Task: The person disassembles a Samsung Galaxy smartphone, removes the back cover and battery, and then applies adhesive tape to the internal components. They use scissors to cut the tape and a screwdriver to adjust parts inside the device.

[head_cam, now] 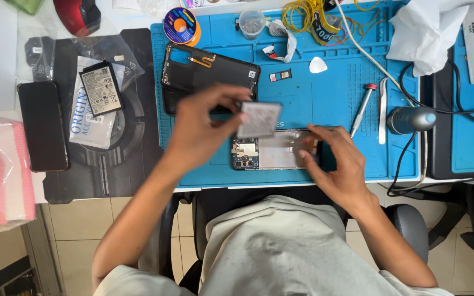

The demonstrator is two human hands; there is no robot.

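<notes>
Nearest the chair, at the blue mat's (325, 98) front edge, lies an opened phone (272, 152) with its circuit board bared at the left end. Right hand (338, 164) rests on the phone's right end, fingers curled and pressing its edge, steadying it. Left hand (198, 131) hovers just above and left of the phone, thumb and fingers pinching a flat grey battery (259, 119) by its left edge; the battery is tilted, raised off the phone and blurred, overlapping the phone's top edge.

Just behind the left hand lies a black back cover (209, 74), inner side up, with an orange strip near its top. Right of the hands a screwdriver (362, 107) with a red cap lies slanted, with white tweezers (382, 109) beside it. A white pick (317, 66) sits farther back.

Left of the mat, on a dark pad (116, 164), a second battery (101, 87) with a pale printed label rests on a white sleeve (91, 123) with blue lettering. 1 dark phone (43, 125) lies face up beside it, and a pink packet (1, 175) sits at the left edge.

At the far edge stand a round spool (181, 26) with a purple and orange label, a small clear cup (251, 23) and yellow bands (300, 13).
</notes>
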